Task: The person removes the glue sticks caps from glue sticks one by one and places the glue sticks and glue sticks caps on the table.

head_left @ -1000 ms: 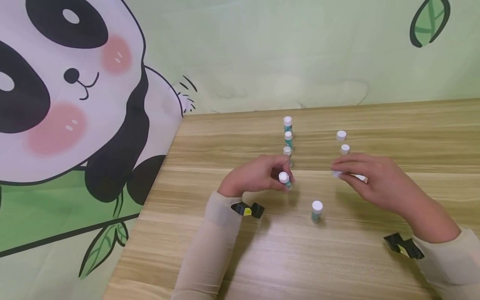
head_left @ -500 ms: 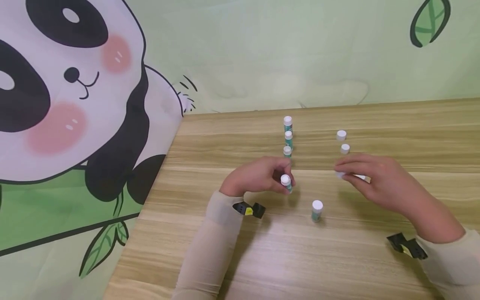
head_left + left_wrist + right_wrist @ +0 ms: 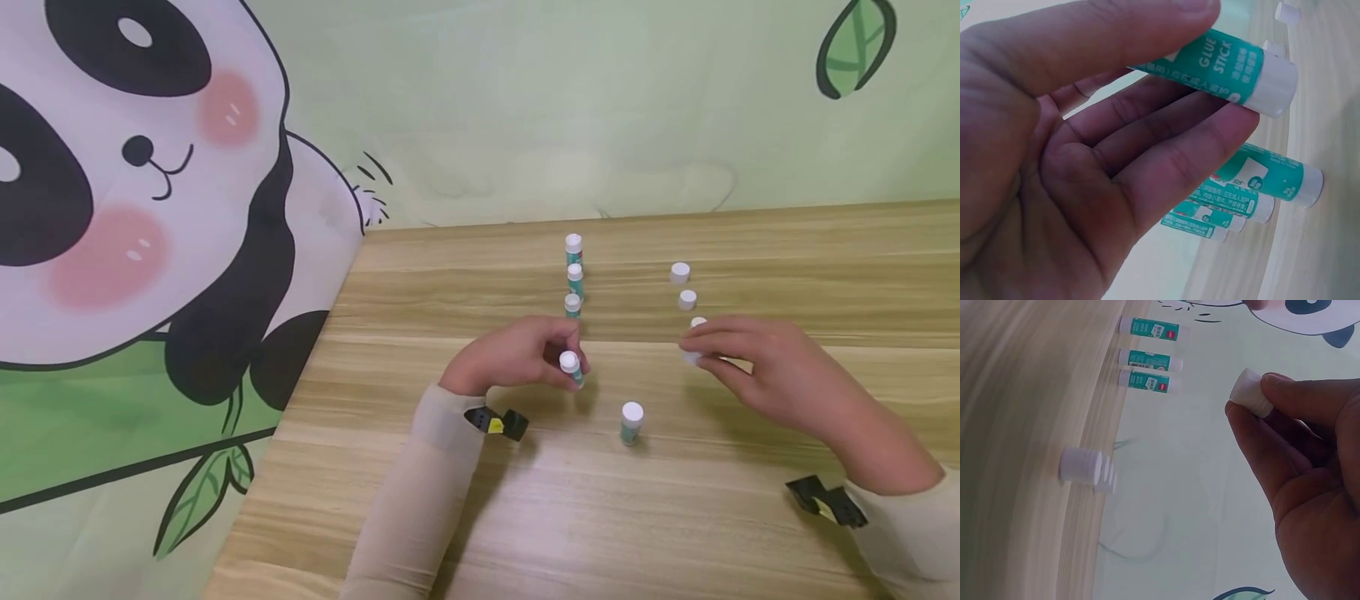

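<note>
My left hand (image 3: 517, 354) holds a green-and-white glue stick (image 3: 1222, 65) between thumb and fingers, above the table and slightly tilted. In the right wrist view, a white glue stick cap (image 3: 1251, 394) is pinched between the thumb and fingertips of my right hand (image 3: 772, 375). That hand hovers close to a short line of white caps (image 3: 687, 300) on the table, partly covering the nearest one. Beyond my left hand, three glue sticks (image 3: 574, 282) stand upright in a row. Another glue stick (image 3: 632, 423) stands upright nearer me, between the two hands.
All of this is on a wood-grain table (image 3: 637, 525). Its far edge meets a pale green backdrop (image 3: 525, 108) with a large panda picture (image 3: 150, 200) at left. A small black device (image 3: 497, 422) is worn at each wrist.
My right hand has drifted a little to the right with the cap, uncovering part of a cap behind it. The left hand, still holding its glue stick, has hardly moved.
</note>
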`<state>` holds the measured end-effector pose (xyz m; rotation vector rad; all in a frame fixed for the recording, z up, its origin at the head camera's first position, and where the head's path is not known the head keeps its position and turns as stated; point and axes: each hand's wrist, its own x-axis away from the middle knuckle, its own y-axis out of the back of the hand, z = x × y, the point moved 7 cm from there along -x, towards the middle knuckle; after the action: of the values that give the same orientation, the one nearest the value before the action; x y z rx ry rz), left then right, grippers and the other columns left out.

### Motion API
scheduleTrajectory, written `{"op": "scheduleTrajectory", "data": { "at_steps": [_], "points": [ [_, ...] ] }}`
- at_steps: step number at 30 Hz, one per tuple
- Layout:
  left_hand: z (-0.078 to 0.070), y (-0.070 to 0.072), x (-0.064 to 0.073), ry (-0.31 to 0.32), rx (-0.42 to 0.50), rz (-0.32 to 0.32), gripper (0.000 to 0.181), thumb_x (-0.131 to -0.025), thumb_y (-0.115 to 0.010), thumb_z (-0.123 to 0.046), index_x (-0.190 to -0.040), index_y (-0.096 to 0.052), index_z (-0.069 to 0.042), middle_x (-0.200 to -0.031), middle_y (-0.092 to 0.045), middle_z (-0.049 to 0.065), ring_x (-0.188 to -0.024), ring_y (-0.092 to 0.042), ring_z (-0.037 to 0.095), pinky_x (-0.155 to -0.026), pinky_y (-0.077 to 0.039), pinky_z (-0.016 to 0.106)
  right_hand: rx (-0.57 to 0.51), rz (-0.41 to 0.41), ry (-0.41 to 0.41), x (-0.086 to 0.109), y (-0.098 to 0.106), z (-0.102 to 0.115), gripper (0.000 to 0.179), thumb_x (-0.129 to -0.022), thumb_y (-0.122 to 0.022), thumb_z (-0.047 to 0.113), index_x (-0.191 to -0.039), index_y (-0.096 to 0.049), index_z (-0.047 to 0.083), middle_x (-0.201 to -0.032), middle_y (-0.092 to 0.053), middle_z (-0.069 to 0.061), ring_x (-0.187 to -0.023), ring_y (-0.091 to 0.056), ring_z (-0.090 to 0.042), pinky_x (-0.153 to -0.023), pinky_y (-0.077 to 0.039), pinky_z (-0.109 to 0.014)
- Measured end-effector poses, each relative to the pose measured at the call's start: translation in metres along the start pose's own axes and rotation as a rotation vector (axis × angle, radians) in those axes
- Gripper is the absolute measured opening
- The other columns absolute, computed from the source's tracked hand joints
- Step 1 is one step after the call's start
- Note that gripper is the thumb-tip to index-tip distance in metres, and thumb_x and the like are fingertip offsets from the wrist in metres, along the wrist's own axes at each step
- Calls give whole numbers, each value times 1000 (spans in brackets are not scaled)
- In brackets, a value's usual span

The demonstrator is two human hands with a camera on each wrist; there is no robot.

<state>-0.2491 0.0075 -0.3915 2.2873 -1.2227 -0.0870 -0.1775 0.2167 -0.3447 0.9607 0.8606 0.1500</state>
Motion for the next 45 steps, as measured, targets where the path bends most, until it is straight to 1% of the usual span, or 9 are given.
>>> {"op": "scheduleTrajectory", "data": {
  "at_steps": [6, 12, 14, 19, 24, 28, 36, 40, 45],
  "points": [
    [2, -1, 3, 0, 18, -7, 27, -80, -77, -2, -83, -51, -8, -97, -72, 10, -87, -68, 13, -83, -56, 24, 7, -2, -11, 4, 0, -4, 41, -64, -81, -6, -100, -76, 14, -103, -73, 0, -89, -69, -23, -79, -48, -18],
    [2, -1, 4, -16, 19, -8, 25, -79, -77, -1, -83, -53, -9, -96, -72, 10, -86, -68, 13, -83, -56, 24, 6, -16, 7, 10, -1, -8, 24, -75, -79, 3, -97, -77, 14, -102, -73, 0, -89, -69, -23, -85, -44, -9],
    [2, -1, 4, -17, 18, -8, 25, -79, -77, -1, -83, -53, -9, -95, -72, 9, -86, -69, 12, -83, -56, 24, 9, -13, -4, 12, -1, -10, 26, -74, -80, 2, -96, -77, 14, -101, -74, 1, -89, -69, -23, -85, -43, -8],
    [3, -2, 3, -15, 19, -8, 26, -79, -77, -1, -83, -53, -7, -96, -72, 10, -87, -68, 13, -83, -55, 24, 15, -2, -32, 15, -1, -12, 41, -62, -81, -7, -96, -77, 14, -100, -73, 1, -90, -68, -19, -84, -42, -7],
    [4, -4, 3, -11, 14, -5, 27, -79, -78, -2, -82, -52, -7, -96, -73, 11, -86, -68, 13, -82, -55, 25, 28, 13, -43, 16, -1, -13, 41, -61, -82, -6, -97, -76, 14, -99, -73, 2, -89, -67, -16, -78, -45, -13],
    [6, -6, 2, -2, 25, 1, 28, -79, -78, -1, -83, -51, -6, -97, -72, 12, -86, -68, 14, -83, -55, 26, 40, 32, -59, 18, -3, -16, 40, -62, -82, -5, -97, -76, 13, -99, -74, 1, -87, -69, -20, -76, -48, -18],
    [12, -7, 0, -2, -9, -2, 26, -79, -78, -3, -85, -54, -8, -95, -72, 9, -86, -67, 13, -80, -55, 24, 69, 97, -122, 24, -5, -22, 34, -68, -82, 0, -99, -76, 13, -100, -74, -2, -83, -71, -20, -68, -53, -31],
    [16, -8, -1, 11, -6, 5, 25, -79, -77, -3, -86, -54, -8, -96, -72, 8, -86, -67, 13, -80, -55, 24, 74, 112, -131, 25, -6, -24, 33, -69, -81, 1, -100, -76, 13, -101, -75, -2, -84, -71, -20, -69, -53, -31],
    [18, -9, 0, 29, -47, -1, 24, -80, -78, -5, -87, -55, -9, -95, -71, 4, -86, -66, 11, -80, -54, 22, 75, 124, -141, 26, -7, -26, 32, -70, -81, 1, -99, -76, 12, -100, -75, -3, -82, -70, -18, -68, -53, -32]
  ]
}}
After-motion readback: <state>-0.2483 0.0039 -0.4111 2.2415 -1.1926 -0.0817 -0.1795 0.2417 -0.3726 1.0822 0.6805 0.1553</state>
